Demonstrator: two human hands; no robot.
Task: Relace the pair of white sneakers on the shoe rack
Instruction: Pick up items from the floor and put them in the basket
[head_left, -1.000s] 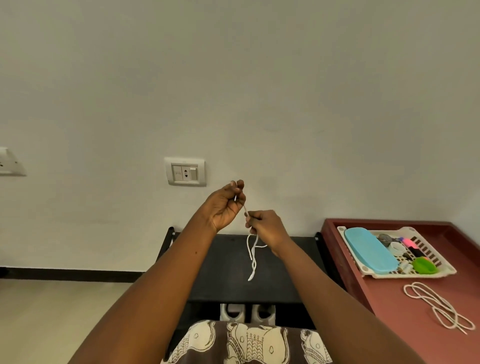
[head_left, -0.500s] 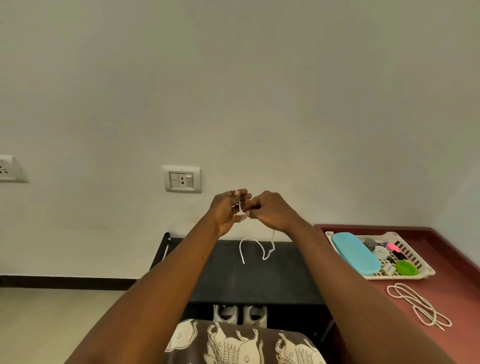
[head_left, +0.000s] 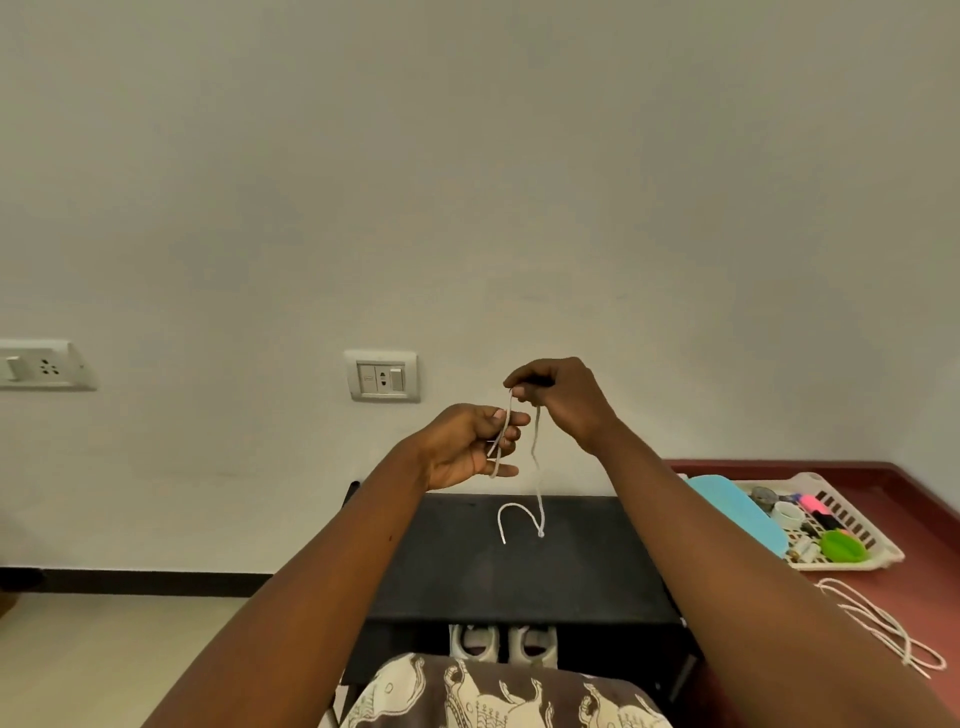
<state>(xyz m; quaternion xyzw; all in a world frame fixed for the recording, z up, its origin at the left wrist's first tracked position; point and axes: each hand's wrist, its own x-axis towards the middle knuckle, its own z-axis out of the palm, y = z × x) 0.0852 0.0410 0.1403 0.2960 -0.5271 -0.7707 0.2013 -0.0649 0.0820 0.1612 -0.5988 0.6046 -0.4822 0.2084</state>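
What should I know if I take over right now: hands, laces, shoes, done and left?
Left hand: holds a white lace, looped over its fingers.
Right hand: pinches the same lace higher up; its tail dangles above the black shoe rack.
White sneakers: side by side on the shelf below.
Second lace: loose on the red surface, right.
Done: no lacing visible.
Left: thread both sneakers.

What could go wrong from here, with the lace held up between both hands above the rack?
The lace loops round the left hand fingers while the right hand pinches it higher; pulling may cinch a knot. Its free tail dangles over the shoe rack top and might snag. The sneakers sit on the lower shelf, mostly hidden, so threading them there would likely be awkward.
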